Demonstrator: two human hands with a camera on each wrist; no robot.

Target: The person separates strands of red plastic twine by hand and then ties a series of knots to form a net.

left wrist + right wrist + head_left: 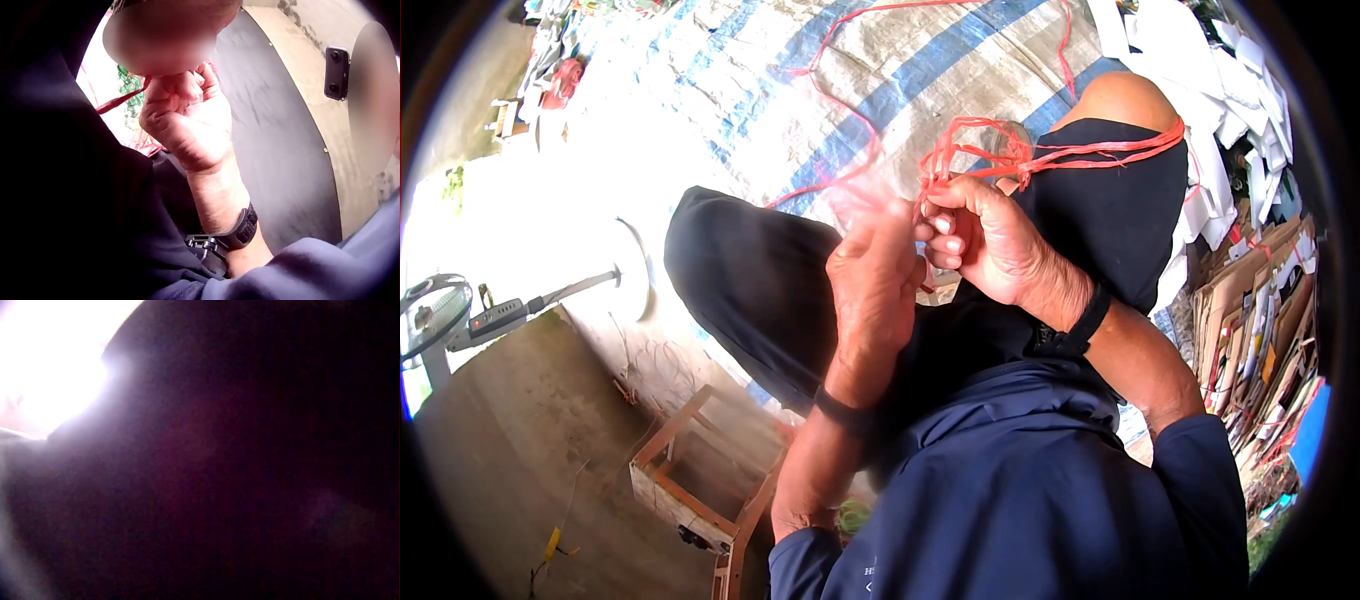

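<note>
The red string (978, 152) is bunched into a tangle of loops just above the hands. Several strands are stretched taut round the right leg (1112, 215) near the knee, and one long loose strand trails off over the striped woven sheet (920, 80) on the ground. The right hand (985, 240) has its fingers curled tight and pinches the bundle where the loops meet; the left wrist view shows the same closed fist with string (122, 100) running out of it. The left hand (875, 275) is raised just beside it, back to the camera. Its fingertips are blurred against the strands, so I cannot tell whether they grip the string or only brush it. The right wrist view is only glare and dark. Stacked cardboard (1260, 320) stands to the right, with a wooden frame (690, 480) and a fan (435, 320) to the left. The main risk seems to be the taut strands sliding off the leg if it shifts, which would slacken the whole bundle. The thin loops could also knot on themselves in the pinch, and the trailing strand could snag on the sheet and jerk the string out of the fingers.
</note>
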